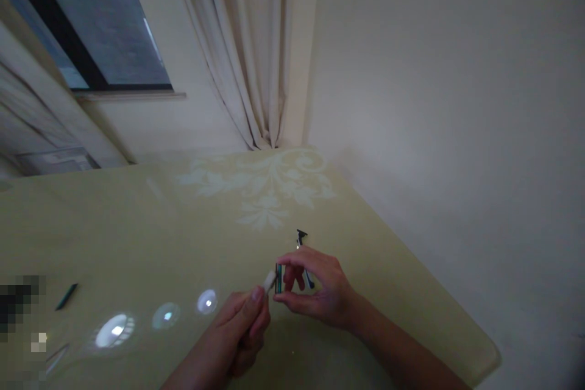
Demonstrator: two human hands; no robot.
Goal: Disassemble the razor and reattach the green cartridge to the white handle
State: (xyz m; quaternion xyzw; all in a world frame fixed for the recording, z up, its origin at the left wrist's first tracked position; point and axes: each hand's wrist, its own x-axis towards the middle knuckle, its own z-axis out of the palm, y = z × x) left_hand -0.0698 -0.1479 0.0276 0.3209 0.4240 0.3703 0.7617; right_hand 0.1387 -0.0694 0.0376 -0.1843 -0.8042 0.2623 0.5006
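Observation:
My right hand (324, 283) pinches a small dark strip with a teal line, which looks like a razor cartridge (279, 278), upright between thumb and fingertips. In my closed left hand (244, 320) is a slim white tool (269, 281). Its tip meets or nearly meets the cartridge's left side; what kind of tool it is I cannot tell. Behind my right hand a black and silver razor (301, 236) lies on the table, partly hidden by the fingers.
A dark green strip (67, 297) lies on the glossy, pale yellow-green table (137, 237) at left. Beside it, a blurred-out dark patch covers the left edge. A wall (434, 103) borders the table's right side; a curtain (256, 42) hangs behind.

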